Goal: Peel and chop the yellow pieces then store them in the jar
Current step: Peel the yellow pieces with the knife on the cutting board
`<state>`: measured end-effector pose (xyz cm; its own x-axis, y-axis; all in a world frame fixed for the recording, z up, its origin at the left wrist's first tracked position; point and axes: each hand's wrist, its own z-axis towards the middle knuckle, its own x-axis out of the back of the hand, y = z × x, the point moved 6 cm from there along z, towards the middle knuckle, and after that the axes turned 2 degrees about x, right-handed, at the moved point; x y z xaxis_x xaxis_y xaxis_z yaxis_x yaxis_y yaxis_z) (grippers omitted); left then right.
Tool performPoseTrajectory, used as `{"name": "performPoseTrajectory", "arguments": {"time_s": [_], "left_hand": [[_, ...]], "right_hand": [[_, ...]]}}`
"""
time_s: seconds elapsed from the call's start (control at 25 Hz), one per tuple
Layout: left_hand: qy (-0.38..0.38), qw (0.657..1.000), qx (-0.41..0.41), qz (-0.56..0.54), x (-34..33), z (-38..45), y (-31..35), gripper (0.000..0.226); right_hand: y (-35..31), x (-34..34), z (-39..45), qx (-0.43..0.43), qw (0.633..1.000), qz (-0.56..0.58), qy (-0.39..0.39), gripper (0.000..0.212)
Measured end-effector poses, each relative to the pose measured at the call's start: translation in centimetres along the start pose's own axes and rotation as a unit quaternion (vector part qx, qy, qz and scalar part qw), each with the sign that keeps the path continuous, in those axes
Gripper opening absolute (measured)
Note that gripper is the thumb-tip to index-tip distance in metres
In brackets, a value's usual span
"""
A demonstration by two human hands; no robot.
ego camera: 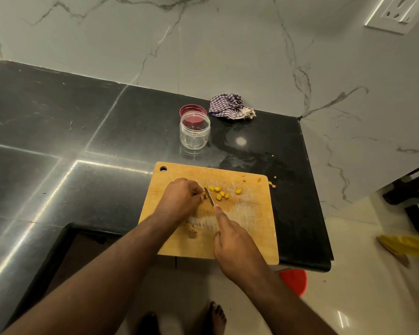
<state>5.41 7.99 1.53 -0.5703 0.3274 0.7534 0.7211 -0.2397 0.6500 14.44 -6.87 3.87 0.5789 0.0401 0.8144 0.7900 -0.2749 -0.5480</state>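
While the right hand (pixel 236 250) grips the knife (pixel 210 196), forefinger along its spine, the blade points away, touching the piece pinched under the left hand's (pixel 180 199) curled fingertips. Cut yellow pieces (pixel 220 192) lie right of it; the empty jar (pixel 194 129) stands beyond the board (pixel 257 238).

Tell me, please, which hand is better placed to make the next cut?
Right hand: it already grips the small steel knife, while the left hand pins the piece on the wooden chopping board.

Dim, warm light from above me; white glare streaks my black counter (pixel 58 131). Wide-angle bending at the edges; focus sharp.
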Motion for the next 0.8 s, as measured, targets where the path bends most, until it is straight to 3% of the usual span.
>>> {"name": "performPoseTrajectory", "arguments": {"time_s": [0.48,0.8], "left_hand": [[-0.005,1.000,-0.012,0.010,-0.1,0.3,-0.1,0.020],[-0.003,1.000,0.001,-0.003,0.0,0.4,-0.1,0.022]], "right_hand": [[-0.7,-0.7,2.1,-0.026,0.995,-0.050,-0.086,0.067],[0.5,-1.0,-1.8,-0.035,0.998,-0.005,-0.054,0.064]]}}
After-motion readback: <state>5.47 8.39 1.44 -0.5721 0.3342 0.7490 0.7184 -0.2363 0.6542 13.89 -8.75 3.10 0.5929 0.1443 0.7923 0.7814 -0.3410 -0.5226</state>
